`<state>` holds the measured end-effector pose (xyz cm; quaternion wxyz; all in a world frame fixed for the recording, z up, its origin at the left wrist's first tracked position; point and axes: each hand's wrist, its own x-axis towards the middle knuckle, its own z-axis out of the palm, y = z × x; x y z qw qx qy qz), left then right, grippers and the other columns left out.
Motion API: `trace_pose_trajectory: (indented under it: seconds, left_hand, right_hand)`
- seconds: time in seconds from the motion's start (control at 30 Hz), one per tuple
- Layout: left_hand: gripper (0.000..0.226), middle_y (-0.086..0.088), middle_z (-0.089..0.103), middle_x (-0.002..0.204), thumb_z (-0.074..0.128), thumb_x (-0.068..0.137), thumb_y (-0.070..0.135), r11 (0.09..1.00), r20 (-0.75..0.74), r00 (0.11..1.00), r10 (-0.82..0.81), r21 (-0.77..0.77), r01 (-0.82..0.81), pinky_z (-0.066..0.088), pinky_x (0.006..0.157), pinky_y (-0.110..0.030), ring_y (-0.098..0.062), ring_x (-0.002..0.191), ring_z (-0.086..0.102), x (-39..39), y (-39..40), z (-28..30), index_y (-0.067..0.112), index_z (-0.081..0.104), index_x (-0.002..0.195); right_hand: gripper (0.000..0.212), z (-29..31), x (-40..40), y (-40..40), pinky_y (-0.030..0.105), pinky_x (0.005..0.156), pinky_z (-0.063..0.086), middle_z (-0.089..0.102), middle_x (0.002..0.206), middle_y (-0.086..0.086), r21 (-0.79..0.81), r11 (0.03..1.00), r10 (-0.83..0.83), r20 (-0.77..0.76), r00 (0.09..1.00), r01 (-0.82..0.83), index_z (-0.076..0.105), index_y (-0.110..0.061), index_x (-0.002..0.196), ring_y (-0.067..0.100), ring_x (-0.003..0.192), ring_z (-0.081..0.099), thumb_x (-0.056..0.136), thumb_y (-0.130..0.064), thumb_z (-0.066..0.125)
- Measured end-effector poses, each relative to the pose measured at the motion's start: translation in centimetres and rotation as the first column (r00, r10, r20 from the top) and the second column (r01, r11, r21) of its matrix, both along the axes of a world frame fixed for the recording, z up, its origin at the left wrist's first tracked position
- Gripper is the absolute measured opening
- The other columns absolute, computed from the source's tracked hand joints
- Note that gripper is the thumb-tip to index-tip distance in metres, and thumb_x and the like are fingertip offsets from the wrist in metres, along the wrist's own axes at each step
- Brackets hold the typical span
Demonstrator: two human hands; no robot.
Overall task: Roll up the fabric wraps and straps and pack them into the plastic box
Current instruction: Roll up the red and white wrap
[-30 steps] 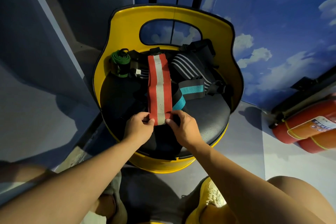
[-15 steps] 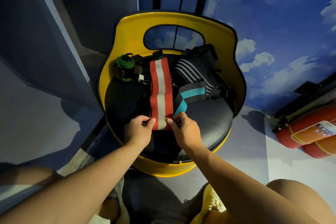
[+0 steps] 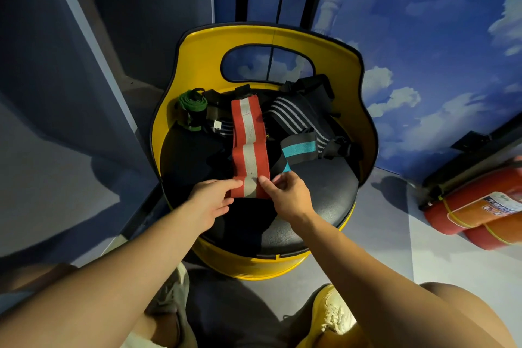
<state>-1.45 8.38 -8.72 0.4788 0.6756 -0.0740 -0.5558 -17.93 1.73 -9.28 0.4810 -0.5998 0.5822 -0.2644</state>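
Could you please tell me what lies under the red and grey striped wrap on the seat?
The red wrap lies over dark straps and the black seat. What is directly beneath its middle is covered.

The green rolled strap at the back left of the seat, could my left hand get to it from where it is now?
Probably yes. The green rolled strap sits uncovered by the yellow seat wall, and bare black cushion lies between it and the left hand, which first must release the red wrap.

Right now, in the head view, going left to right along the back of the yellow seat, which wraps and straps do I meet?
Green strap roll → red wrap with grey stripe → black wrap with white stripes → black wrap with teal band.
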Motion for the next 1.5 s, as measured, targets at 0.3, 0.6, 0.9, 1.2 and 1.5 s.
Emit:
trace_pose_trajectory:
  seconds: [0.3,0.6,0.9,1.2,1.5]
  left_hand:
    - [0.049,-0.012,0.069,0.121,0.079,0.083,0.022,0.982,-0.178,0.972,-0.152,-0.139,0.128,0.052,0.099,-0.041,-0.026,0.111,0.067,1.9,-1.5,3.2,0.014,0.062,0.128]
    - [0.038,0.004,0.077,0.102,0.082,0.079,0.041,0.972,0.07,0.973,-0.219,-0.076,0.224,0.052,0.086,-0.036,-0.016,0.096,0.068,3.8,-3.5,5.7,0.024,0.071,0.111]
    - [0.026,0.007,0.066,0.082,0.07,0.082,0.05,0.996,0.091,0.992,-0.09,-0.005,0.09,0.026,0.059,-0.029,-0.01,0.066,0.049,7.3,-4.9,6.8,0.027,0.065,0.092]
    - [0.03,0.005,0.069,0.09,0.07,0.082,0.051,1.0,0.008,1.0,-0.02,-0.023,0.02,0.029,0.061,-0.028,-0.009,0.071,0.052,7.5,-5.3,5.7,0.024,0.068,0.095]
    - [0.04,0.004,0.07,0.093,0.074,0.078,0.05,0.999,-0.022,1.0,0.015,-0.039,-0.016,0.032,0.063,-0.028,-0.01,0.074,0.054,7.7,-6.0,5.3,0.025,0.07,0.109]
  right_hand:
    - [0.043,3.0,0.3,-2.4,0.029,0.066,0.052,0.069,0.089,0.0,-0.01,1.0,0.031,0.121,0.992,-0.03,0.056,-0.018,0.092,0.011,0.075,0.063,0.081,-0.052,0.079]
    - [0.042,5.1,0.9,-3.2,0.042,0.087,0.057,0.073,0.093,-0.002,-0.111,0.993,0.043,0.132,0.99,-0.028,0.062,-0.023,0.092,0.016,0.09,0.07,0.084,-0.064,0.066]
    - [0.02,2.1,-0.5,-2.2,0.044,0.085,0.049,0.065,0.108,0.01,-0.689,0.51,0.209,-0.482,0.851,-0.515,0.066,-0.007,0.11,0.03,0.097,0.059,0.095,-0.017,0.056]
    - [0.056,-0.8,0.6,-2.4,0.059,0.118,-0.014,0.009,0.169,0.001,-0.151,0.356,0.329,-0.903,0.275,-0.922,0.023,-0.04,0.158,0.034,0.155,-0.01,0.103,-0.051,0.033]
    - [0.073,-2.3,0.0,-5.4,0.063,0.118,-0.013,-0.009,0.168,-0.014,0.018,0.5,0.309,-0.938,0.159,-0.866,0.005,-0.047,0.158,0.032,0.153,-0.02,0.088,-0.065,-0.009]
